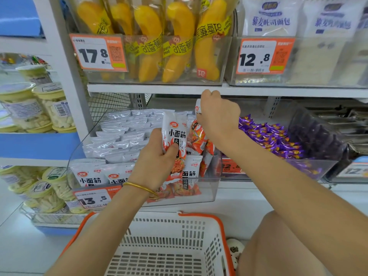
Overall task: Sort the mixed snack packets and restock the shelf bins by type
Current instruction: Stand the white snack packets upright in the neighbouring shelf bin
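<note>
Ideally, the left hand (157, 158) is gripping white-and-red foil packets (175, 132) steady; the right hand (218, 116) is pinching another packet (197, 108), needing upright placement.

White upper shelf board (159, 89) runs across mid-frame. On it sit the clear banana-bread bin (223, 76), top centre, and the clear bread-bag bin (288, 78), top right. Lower shelf (239, 193): clear snack-packet bin (209, 188) with white-and-red snack packets (89, 174), centre, and the purple-candy bin (328, 168) just beside it, right. Left unit's blue-edged shelf (39, 142) carries yellow-lidded jars (49, 108).
</note>
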The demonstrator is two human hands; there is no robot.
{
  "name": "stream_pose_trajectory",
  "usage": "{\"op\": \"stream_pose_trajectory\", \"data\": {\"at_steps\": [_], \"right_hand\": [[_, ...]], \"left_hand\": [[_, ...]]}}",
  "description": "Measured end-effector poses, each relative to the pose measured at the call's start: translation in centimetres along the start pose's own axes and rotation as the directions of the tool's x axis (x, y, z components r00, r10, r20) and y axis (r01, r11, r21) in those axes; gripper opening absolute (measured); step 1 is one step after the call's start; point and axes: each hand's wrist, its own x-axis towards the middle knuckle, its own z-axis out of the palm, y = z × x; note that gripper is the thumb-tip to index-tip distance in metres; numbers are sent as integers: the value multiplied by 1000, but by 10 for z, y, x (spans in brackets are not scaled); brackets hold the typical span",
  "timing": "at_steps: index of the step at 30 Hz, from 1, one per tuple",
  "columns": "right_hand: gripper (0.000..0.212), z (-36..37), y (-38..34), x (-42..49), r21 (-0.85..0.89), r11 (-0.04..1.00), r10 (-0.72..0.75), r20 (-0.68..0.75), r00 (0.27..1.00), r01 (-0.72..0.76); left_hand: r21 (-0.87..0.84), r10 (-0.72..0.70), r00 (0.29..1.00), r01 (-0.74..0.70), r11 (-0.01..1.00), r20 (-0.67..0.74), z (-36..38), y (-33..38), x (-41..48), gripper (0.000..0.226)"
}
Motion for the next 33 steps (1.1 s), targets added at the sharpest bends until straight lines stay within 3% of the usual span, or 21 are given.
{"op": "stream_pose_trajectory", "data": {"at_steps": [4, 8, 11, 14, 16, 24, 26, 30, 33], "right_hand": [[32, 3, -4, -6, -62, 998, -29, -8, 1000, 28], [62, 0, -6, -31, -158, 985, -62, 5, 998, 62], [53, -12, -5, -56, -210, 974, -88, 13, 996, 89], [50, -20, 9, -59, 63, 989, -140, 185, 973, 131], [43, -19, 19, -54, 169, 974, -181, 193, 964, 150], [54, 17, 14, -57, 35, 961, -275, 116, 954, 273], [54, 21, 22, -59, 108, 946, -320, 175, 931, 305], [58, 11, 41, -50, 389, 896, -360, 355, 863, 214], [54, 8, 37, -48, 317, 910, -379, 372, 847, 268]], "left_hand": [[3, -5, 1000, 5, 1000, -19, 0, 2, 0, 15], [59, 2, 1000, -1, 998, -22, 2, 1, -1, 16], [83, 10, 1000, -8, 997, -26, 5, 2, -1, 18], [73, 7, 1000, -6, 997, -21, 4, 3, 1, 17], [67, 10, 1000, -9, 998, -12, 4, 2, 0, 17], [25, 24, 1000, -24, 999, -11, 6, -4, -1, 15], [7, 23, 1000, -23, 1000, -6, 5, -6, -1, 13], [-22, 23, 1000, -23, 999, 3, 5, -8, -2, 10], [-36, 26, 1000, -26, 999, 2, 5, -9, -3, 9]]}}
